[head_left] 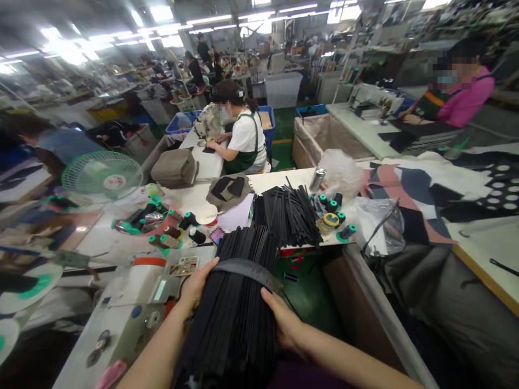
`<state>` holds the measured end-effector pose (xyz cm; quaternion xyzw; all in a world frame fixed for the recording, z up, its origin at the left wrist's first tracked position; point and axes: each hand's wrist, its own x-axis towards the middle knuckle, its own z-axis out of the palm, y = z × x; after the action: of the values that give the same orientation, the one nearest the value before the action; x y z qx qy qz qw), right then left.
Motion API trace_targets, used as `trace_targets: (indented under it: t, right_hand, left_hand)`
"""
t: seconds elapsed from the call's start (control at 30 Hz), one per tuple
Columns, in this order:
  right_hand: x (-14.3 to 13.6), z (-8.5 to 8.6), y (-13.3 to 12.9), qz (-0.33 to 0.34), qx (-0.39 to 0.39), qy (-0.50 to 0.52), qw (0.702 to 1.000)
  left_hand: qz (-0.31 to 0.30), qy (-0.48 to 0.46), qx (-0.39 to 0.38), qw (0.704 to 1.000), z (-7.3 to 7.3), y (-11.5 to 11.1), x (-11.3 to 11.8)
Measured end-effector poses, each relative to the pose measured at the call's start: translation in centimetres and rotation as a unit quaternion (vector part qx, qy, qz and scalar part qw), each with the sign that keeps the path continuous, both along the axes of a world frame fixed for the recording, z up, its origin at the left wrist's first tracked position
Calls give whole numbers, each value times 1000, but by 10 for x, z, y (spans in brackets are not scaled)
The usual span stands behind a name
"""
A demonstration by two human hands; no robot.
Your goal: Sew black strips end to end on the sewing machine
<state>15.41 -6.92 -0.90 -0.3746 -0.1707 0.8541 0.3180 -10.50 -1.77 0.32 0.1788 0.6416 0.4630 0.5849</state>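
Between my two hands is a thick bundle of black strips [231, 319], with a dark grey band [243, 270] wrapped across it near its far end. My left hand [198, 283] is closed on the bundle's left side, its thumb near the band. On the right side, my right hand [281, 319] presses the bundle with its thumb just below the band; its other fingers are hidden underneath. Past the bundle's far end, a loose pile of black strips [286, 216] lies on the white table [270, 178].
Thread spools [346, 232] stand right of the pile, with more spools [166, 237] to the left. A sewing machine [121, 313] is at my left. A fabric-lined bin [365, 308] stands at my right. Ahead, a co-worker in white [243, 135] sits sewing. A green fan [103, 175] stands far left.
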Motion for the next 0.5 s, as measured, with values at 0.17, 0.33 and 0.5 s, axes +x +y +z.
trace_targets:
  t: [0.17,0.33,0.5]
  right_hand:
    - [7,10,69,-8,73,-58,996]
    - [30,12,163,2,139,-121,983]
    - [63,6,249,50,196,-232,951]
  left_hand:
    - [1,-22,13,1000,17,57,16]
    - [21,-43,120,992,26,136,46]
    - [-74,91,148,982,-6,202,53]
